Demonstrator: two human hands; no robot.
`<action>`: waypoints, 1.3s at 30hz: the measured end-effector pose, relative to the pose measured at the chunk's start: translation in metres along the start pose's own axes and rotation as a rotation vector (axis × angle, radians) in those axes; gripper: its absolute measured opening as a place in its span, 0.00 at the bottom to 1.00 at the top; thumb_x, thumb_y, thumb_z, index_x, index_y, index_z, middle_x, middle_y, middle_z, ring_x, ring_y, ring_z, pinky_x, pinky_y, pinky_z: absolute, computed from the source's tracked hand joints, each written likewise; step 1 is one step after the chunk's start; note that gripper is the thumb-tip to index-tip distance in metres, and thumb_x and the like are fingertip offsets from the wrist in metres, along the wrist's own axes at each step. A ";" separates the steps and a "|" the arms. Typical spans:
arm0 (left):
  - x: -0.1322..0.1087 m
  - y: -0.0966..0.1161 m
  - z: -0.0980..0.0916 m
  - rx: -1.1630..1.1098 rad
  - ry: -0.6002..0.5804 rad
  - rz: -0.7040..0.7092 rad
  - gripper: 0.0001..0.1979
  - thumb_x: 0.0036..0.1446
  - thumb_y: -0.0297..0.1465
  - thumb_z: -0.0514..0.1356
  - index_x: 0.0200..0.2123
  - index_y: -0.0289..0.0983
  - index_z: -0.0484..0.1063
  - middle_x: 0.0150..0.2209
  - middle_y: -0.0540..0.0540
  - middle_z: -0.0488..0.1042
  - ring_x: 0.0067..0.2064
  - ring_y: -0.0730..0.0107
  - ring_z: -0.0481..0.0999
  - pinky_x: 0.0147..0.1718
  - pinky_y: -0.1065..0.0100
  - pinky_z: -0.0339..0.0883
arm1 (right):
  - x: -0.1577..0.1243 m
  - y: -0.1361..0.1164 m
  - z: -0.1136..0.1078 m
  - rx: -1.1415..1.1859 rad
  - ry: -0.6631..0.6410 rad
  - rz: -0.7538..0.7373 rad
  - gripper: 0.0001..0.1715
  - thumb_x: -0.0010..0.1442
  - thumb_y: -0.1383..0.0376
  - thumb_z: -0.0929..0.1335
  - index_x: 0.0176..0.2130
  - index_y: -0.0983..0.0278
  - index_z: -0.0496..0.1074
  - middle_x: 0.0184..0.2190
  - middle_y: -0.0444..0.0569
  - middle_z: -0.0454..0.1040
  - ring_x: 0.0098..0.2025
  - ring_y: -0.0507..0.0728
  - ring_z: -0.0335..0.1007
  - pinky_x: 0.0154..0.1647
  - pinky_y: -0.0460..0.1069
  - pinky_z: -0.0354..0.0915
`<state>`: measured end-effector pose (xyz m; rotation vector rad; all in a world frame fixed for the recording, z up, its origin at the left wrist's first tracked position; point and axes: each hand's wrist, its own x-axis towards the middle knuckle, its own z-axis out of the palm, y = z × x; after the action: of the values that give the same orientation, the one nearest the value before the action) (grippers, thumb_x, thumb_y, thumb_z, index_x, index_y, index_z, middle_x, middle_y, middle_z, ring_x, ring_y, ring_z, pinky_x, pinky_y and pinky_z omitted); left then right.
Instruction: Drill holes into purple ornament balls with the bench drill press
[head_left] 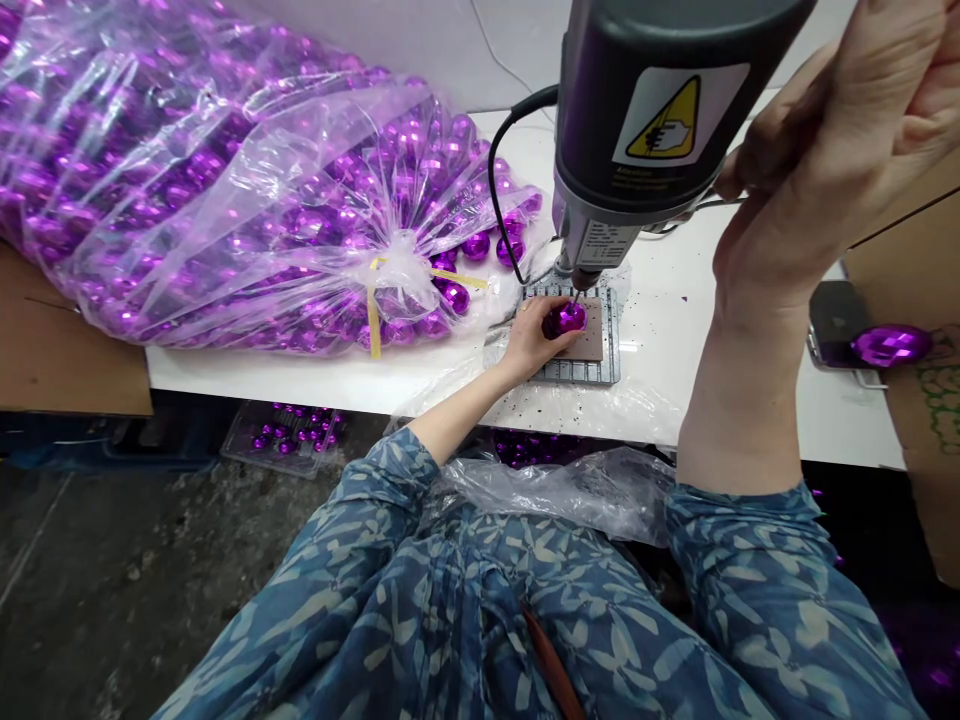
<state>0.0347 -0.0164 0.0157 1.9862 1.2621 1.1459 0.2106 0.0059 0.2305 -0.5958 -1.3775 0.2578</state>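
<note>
we see the left hand (532, 334) with fingers and thumb grasping a shiny purple ball (573, 318), which sits on the brown board (591, 346) over the grey metal base (610, 362), right under the drill bit (576, 297). right hand (832, 160) is raised beside the drill (637, 60); its fingertips are mostly hidden behind the housing, so we can't tell whether they're gripping a lever or loose.

risks as we judge them: the ball is round and slick, so a light pinch could let it spin if the bit catches off centre. left fingertips are close to the bit, so a slip could nick them; the warning sticker (679, 115) shows a hand too. too much push could crack the shell if it's thin. dark flecks (683, 298) dot the white table (667, 330); grit under the board could make it slide. we also flag the loose plastic sheet (570, 490) at the lap, and the clear bag (247, 190) of balls at left: a knock could shove it into the left arm.
</note>
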 end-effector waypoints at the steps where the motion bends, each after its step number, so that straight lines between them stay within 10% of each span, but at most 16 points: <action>1: -0.001 -0.003 0.000 -0.024 -0.007 0.013 0.25 0.64 0.40 0.75 0.60 0.40 0.76 0.56 0.38 0.83 0.60 0.52 0.82 0.61 0.50 0.77 | 0.000 0.001 0.000 0.002 0.005 -0.003 0.30 0.70 0.43 0.65 0.32 0.63 0.53 0.23 0.38 0.49 0.22 0.38 0.59 0.23 0.39 0.54; 12: 0.001 -0.016 -0.001 -0.155 -0.087 0.013 0.28 0.66 0.41 0.74 0.64 0.40 0.75 0.62 0.36 0.81 0.65 0.49 0.80 0.68 0.46 0.73 | 0.002 0.002 0.001 0.038 0.036 0.062 0.32 0.61 0.37 0.67 0.36 0.64 0.69 0.20 0.38 0.51 0.20 0.43 0.54 0.21 0.44 0.53; 39: -0.002 -0.016 0.003 -0.182 -0.065 -0.055 0.28 0.62 0.42 0.76 0.60 0.40 0.74 0.56 0.38 0.84 0.59 0.51 0.83 0.62 0.48 0.77 | -0.061 0.020 0.004 0.079 0.325 -0.191 0.37 0.69 0.49 0.72 0.26 0.62 0.47 0.17 0.39 0.38 0.16 0.46 0.39 0.18 0.50 0.45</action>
<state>0.0294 -0.0110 0.0013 1.8291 1.1309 1.1191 0.1984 -0.0076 0.1692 -0.4153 -1.0946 0.0569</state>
